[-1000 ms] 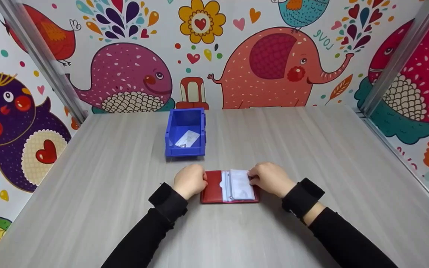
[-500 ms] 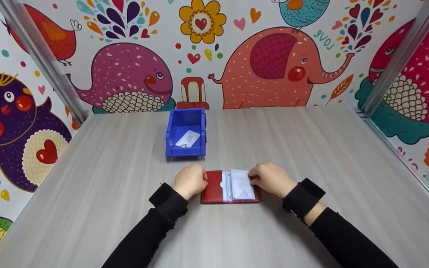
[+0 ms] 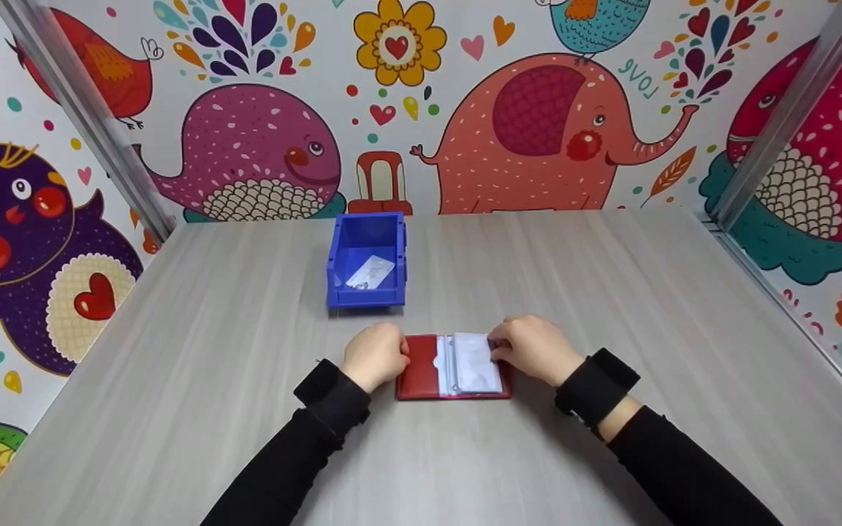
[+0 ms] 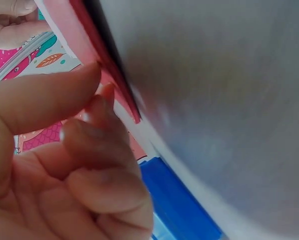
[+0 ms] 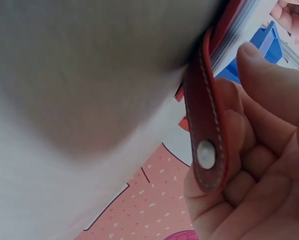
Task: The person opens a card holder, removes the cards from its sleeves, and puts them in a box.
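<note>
A red card holder lies opened out on the table, its clear-white card sleeves showing on the right half. My left hand pinches the left cover's outer edge; in the left wrist view the thumb and index fingertips meet at that red edge. At the right side, my right hand grips the edge of the holder, thumb by the sleeves and the other fingers curled. A stitched red strap with a metal snap hangs against those fingers in the right wrist view.
A blue bin stands behind the card holder, slightly to the left, with a white card lying inside. Cartoon-printed walls rise at the back and both sides of the table, with metal posts at the corners.
</note>
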Demonstrator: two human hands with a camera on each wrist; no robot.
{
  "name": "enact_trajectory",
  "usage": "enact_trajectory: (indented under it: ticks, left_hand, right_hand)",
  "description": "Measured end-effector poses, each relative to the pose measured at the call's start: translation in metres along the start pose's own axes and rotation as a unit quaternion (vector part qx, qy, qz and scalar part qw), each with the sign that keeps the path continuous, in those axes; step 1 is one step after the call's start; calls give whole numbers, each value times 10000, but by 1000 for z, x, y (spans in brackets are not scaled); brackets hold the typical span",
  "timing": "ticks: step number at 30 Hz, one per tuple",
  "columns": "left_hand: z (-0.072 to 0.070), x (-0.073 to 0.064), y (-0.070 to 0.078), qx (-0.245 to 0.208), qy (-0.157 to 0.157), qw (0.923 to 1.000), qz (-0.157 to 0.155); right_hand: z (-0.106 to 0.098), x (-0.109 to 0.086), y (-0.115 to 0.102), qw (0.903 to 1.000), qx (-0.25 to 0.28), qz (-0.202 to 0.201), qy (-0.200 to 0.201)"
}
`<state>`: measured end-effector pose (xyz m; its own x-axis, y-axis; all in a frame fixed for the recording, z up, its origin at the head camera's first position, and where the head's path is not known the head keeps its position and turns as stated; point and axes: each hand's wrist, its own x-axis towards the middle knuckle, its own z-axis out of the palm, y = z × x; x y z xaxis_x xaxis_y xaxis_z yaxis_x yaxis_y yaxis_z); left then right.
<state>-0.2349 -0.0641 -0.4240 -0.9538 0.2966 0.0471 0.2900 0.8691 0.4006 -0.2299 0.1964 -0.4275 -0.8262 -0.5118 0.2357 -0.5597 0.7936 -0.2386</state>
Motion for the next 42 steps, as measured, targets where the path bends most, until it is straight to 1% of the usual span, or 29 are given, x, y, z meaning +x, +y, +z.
enact_trajectory:
  ticks: [10, 19, 26, 31, 34, 38, 42]
  left_hand:
    - [0, -1, 1, -17, -2, 10000, -57]
    - [-1, -1, 2, -26, -38, 9999, -122]
    - [-1, -1, 0, -91, -6, 10000, 21]
    - [0, -1, 0, -98, 17, 9999, 18]
    - [0, -1, 0, -93, 19, 10000, 28]
    - [0, -1, 0, -70, 8, 10000, 32]
    - [0, -1, 0, -70, 5, 10000, 22]
  right_hand:
    - [3, 3, 3, 10000, -38, -51, 26]
    - [3, 3, 1, 9999, -78, -17, -65]
    - [6, 1, 2, 9998, -179, -110, 68]
    - [6, 1, 0, 9997, -186, -126, 84]
    - [6, 0, 0, 9996, -164, -171, 159]
    - [7, 0, -1, 9990, -157, -317, 288]
    - [7, 0, -2, 9988, -172, -378, 261]
